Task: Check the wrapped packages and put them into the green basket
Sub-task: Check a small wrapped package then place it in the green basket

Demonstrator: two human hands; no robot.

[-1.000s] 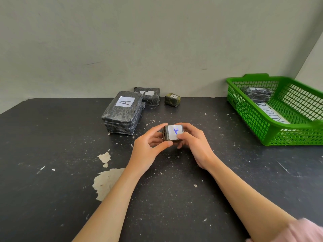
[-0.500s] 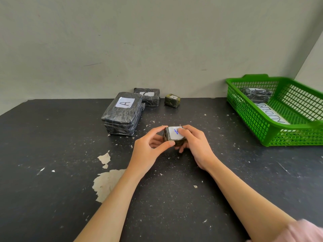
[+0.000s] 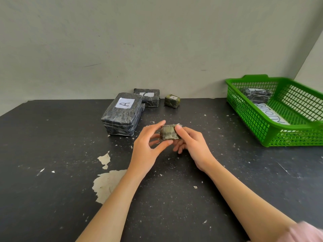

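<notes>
A small olive-coloured wrapped package (image 3: 168,132) is held just above the middle of the black table by both hands. My left hand (image 3: 147,147) pinches its left side with thumb and forefinger. My right hand (image 3: 191,143) grips its right side, and its label faces away from me. The green basket (image 3: 262,124) stands at the right and holds one dark wrapped package (image 3: 257,95). Against the far wall lie a large dark package marked A (image 3: 122,114), a flatter dark package (image 3: 148,97) and a small olive package (image 3: 172,100).
The black table (image 3: 52,154) has patches of chipped paint (image 3: 106,182) left of my left forearm and small white flecks all over. A white paper strip with writing (image 3: 270,111) lies on the basket floor. A grey wall closes off the back.
The small package has been turned in my hands: its white label with a blue A faced me before, and now a plain wrapped side faces me.
</notes>
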